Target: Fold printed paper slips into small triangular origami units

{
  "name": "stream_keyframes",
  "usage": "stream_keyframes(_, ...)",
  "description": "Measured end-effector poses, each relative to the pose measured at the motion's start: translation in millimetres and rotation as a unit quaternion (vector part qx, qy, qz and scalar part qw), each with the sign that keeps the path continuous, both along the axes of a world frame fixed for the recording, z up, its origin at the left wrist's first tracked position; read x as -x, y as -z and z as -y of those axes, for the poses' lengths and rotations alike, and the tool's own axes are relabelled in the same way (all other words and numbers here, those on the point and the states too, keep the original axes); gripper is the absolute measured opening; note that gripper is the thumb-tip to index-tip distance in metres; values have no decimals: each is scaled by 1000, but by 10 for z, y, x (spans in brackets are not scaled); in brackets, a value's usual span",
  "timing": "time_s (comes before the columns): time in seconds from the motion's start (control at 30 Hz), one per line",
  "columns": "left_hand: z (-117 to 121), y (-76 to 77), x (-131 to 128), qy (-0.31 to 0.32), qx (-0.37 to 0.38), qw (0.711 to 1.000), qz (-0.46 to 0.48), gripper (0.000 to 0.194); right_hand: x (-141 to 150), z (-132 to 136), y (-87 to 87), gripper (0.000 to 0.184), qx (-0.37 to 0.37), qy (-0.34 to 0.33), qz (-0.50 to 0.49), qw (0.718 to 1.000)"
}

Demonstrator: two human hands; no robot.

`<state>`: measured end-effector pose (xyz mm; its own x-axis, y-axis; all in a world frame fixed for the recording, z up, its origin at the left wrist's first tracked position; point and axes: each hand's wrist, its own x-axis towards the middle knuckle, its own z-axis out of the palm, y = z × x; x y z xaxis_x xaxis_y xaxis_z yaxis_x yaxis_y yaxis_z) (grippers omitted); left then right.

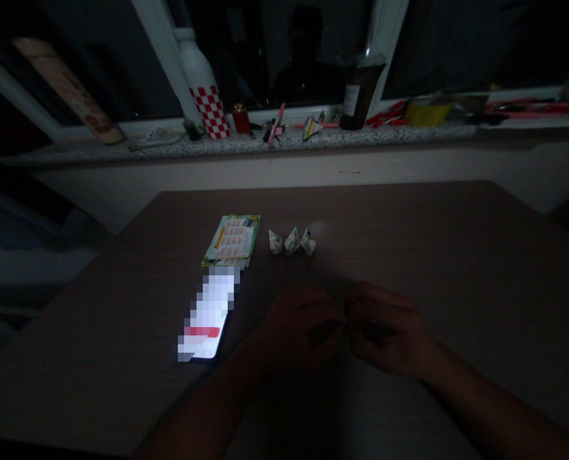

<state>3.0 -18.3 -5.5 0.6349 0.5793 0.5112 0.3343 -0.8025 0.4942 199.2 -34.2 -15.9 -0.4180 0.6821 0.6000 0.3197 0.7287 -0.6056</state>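
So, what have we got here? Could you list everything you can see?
Small folded printed-paper pieces: 3, white multicoloured, mid-table
Flat printed-paper stack: 1, green-white, left of them
Lit rectangular smartphone: 1, white screen, nearer than stack
Wood-grain table: 1, brown, under hands
Speckled stone windowsill: 1, grey, behind table
Checkered bottle: 1, white-red, sill
Tall cylinder: 1, tan, sill's left
Small jar: 1, red, beside bottle
Angular printed piece: 1, white-yellow, sill
Labelled container: 1, dark, sill
Low tub: 1, yellow, sill's right
Framed window: 1, white frame, behind sill
Other sill items: uncountable, some red
Left hand: 1, shadowed, above table
Right hand: 1, shadowed, fingertips near left's; anything held is too dark to tell
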Motion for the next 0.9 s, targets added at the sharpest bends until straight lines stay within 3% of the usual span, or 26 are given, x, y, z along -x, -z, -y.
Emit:
stream_keyframes(0.47,-16,26,-27,10,59,998,-11,8,22,2,-24,14,-16,5,12,1000)
stream_keyframes(0.9,-20,25,-16,29,53,998,4,1,26,13,-68,12,13,14,-1,1000)
